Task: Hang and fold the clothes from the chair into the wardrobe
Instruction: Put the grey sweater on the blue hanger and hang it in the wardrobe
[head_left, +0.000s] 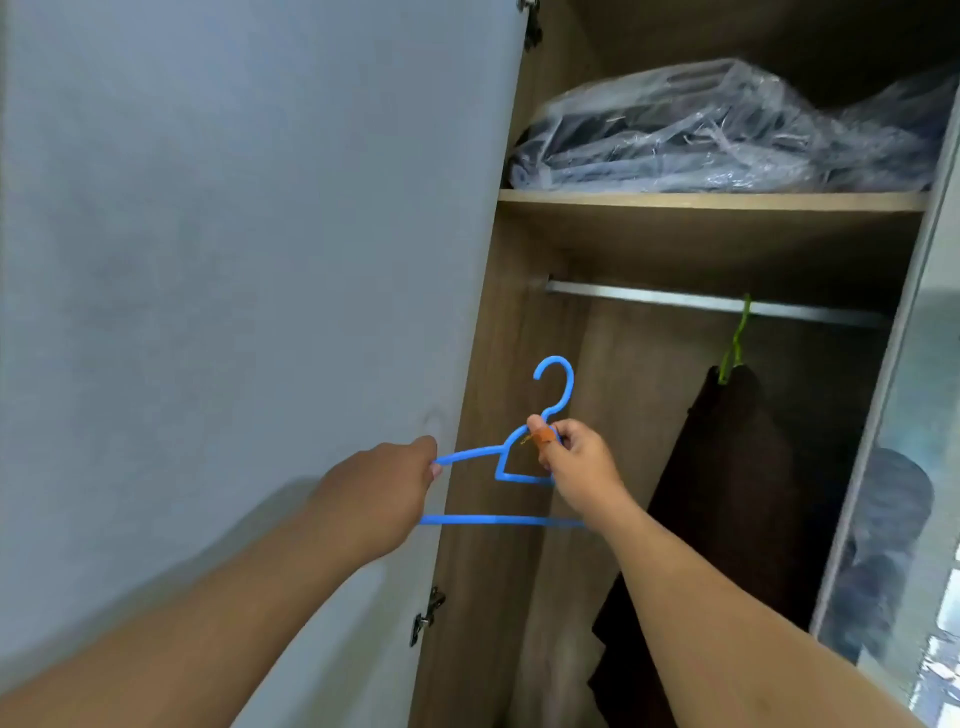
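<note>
Head view, blue hanger (498, 475): we hold it bare before the open wardrobe (649, 208), below the rail (675, 300).
Left hand (384, 491): fingers grip its left arm.
Right hand (576, 460): fingers pinch its neck.
Rail, right end: green hanger (735, 343) carrying a dark garment (727, 493).

A bagged bundle (691, 130) lies on the shelf (711, 201) above the rail (675, 300), door (234, 260) at left.

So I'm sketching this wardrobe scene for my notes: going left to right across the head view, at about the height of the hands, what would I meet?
Wardrobe door → left hand → blue hanger → right hand → dark garment hanging on a green hanger.
</note>
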